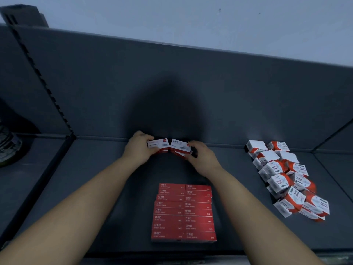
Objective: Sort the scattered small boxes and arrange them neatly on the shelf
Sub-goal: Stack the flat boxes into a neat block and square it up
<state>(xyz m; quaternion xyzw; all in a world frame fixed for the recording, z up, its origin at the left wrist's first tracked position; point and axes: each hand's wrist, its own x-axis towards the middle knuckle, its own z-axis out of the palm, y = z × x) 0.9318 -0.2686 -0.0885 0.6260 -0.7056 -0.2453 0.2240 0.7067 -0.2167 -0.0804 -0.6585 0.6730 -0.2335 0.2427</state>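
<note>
The fingers (148,138) of the left hand (138,148) are curled over the far side of a small white-and-red staple box (159,145). The thumb is pressed against its near side, so the box is gripped. The fingertips (193,144) of the right hand (201,158) are curled round the right end of a second staple box (180,147), marked 24/6. What looks like another box is seen just beneath it; whether that one is also held cannot be told. The two gripped boxes are nearly touching, end to end. They are held at the back edge of the shelf (95,188), about midway along it, close to the back panel (133,83).

Nearer the front edge, in the middle, a block of red staple boxes (184,213) is laid flat in two columns, side against side, with the rows fairly square. This part of the sorting is judged done.

From the right back corner forward along the right side, a heap of paper clip boxes (286,180) lies tumbled at all angles, some resting on others, well apart from the red block. It is judged not yet arranged.

The task is therefore judged to be about midway. One kind is lined up and the white-topped staple boxes are being set at the back. The heap, the larger share of what is left, is yet to be squared into rows.
</note>
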